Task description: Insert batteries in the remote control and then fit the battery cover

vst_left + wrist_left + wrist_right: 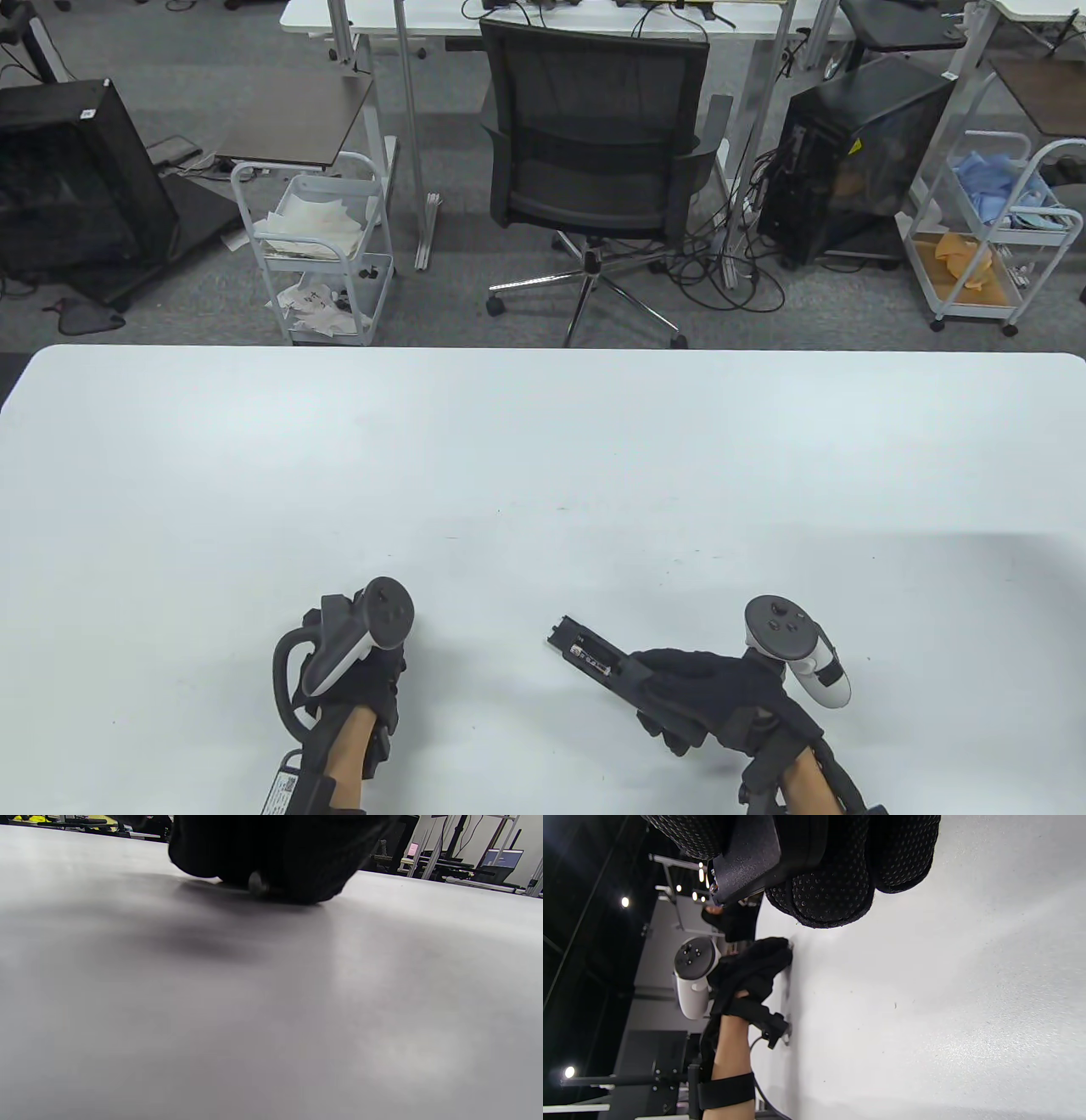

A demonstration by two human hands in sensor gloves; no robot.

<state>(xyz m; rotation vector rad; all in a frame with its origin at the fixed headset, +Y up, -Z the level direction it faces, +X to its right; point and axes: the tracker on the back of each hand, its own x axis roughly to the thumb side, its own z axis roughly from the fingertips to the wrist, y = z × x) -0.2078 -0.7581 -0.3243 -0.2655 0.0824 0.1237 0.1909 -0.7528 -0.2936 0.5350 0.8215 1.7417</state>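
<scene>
Low in the right half of the table view, the right hand point(721, 692) holds the long black plastic remote control point(594, 655) by its near end, its grip closed around the body so that the open battery bay points up and to the upper left, clear of the fingers. That hold seems chosen to keep the bay exposed and steady: one small cylindrical battery with a pale printed label point(591, 659) already lies in the bay, and the slot beside it looks unfilled, though the view is too small to be sure. In the right wrist view the dotted black fingertips point(831, 895) wrap a flat black edge of the remote at the top of the frame. Toward the lower left of the table view, the left hand point(352, 679) rests curled, knuckles down on the white tabletop point(543, 475), well apart from the remote. The left wrist view shows a small rounded metallic end point(257, 885) peeping from under the glove at the top centre, touching the tabletop; this is probably the second battery being gathered up, but whether the left grip has closed on it cannot be told. The battery cover is not visible in any view, so covering the bay likely waits until the second cell is seated.
</scene>
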